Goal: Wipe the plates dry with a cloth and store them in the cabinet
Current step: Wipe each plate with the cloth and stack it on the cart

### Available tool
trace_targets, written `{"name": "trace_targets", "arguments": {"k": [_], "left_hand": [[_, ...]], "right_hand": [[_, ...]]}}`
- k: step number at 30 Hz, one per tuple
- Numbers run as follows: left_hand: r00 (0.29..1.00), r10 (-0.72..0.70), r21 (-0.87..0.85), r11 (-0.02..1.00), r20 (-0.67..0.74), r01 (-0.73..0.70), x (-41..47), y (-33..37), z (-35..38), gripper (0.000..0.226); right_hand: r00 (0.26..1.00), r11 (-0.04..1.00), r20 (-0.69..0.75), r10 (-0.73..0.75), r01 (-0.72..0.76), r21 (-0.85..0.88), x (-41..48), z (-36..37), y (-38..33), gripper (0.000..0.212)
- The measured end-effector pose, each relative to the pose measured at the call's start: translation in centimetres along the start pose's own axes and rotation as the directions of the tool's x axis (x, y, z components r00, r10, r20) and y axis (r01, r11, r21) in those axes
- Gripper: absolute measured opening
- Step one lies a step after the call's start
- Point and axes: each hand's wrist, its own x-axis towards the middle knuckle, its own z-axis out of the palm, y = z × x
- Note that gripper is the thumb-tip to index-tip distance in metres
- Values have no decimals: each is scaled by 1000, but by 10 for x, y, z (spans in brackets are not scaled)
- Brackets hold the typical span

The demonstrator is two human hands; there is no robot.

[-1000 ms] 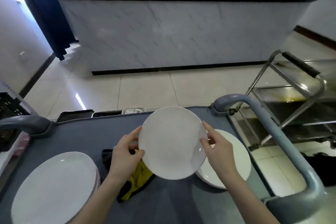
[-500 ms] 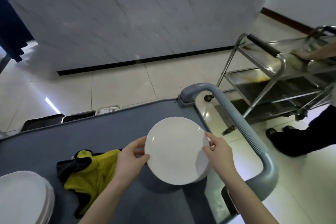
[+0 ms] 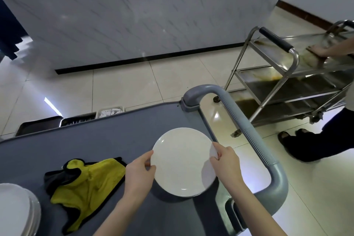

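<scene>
Lying low by the three o'clock edge of the grey cart top (image 3: 115, 140), the white plate (image 3: 183, 161) looks stiff, slick and breakable, best held by its rim, where the left hand (image 3: 138, 172) pinches it with curled fingers at nine o'clock and the right hand (image 3: 226, 163) at three

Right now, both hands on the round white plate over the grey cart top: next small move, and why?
Probably lower the round white plate onto the grey cart top: the left hand and right hand pinch its opposite rims, its shadow falls beneath, and the crumpled yellow cloth lies apart, unheld.
</scene>
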Motion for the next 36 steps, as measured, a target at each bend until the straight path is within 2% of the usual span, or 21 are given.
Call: {"name": "trace_targets", "arguments": {"k": [7, 15, 19, 21, 26, 29, 36], "left_hand": [[999, 47, 109, 993, 19, -49, -1, 0, 6, 48], [995, 65, 86, 994, 69, -71, -1, -4, 0, 47], [995, 82, 24, 996, 58, -84, 0, -13, -18, 37], [997, 79, -21, 997, 18, -79, 0, -22, -34, 31], [992, 77, -70, 994, -98, -84, -11, -51, -96, 29], [980, 38, -78, 996, -193, -54, -23, -76, -142, 31], [900, -130, -113, 989, -416, 91, -58, -153, -240, 33]], "right_hand": [[999, 998, -24, 24, -23, 50, 3, 1, 5, 47], [997, 998, -49, 52, -50, 39, 2, 7, 8, 52], [978, 999, -209, -15, 5, -46, -9, 15, -5, 50], [965, 995, -247, -92, 81, -57, -15, 24, -20, 43], [927, 931, -93, -364, 363, -29, -34, 64, -77, 32], [866, 868, 59, -497, 495, 41, -51, 98, -118, 32], [700, 766, 322, -638, 621, 167, -102, 182, -199, 30]]}}
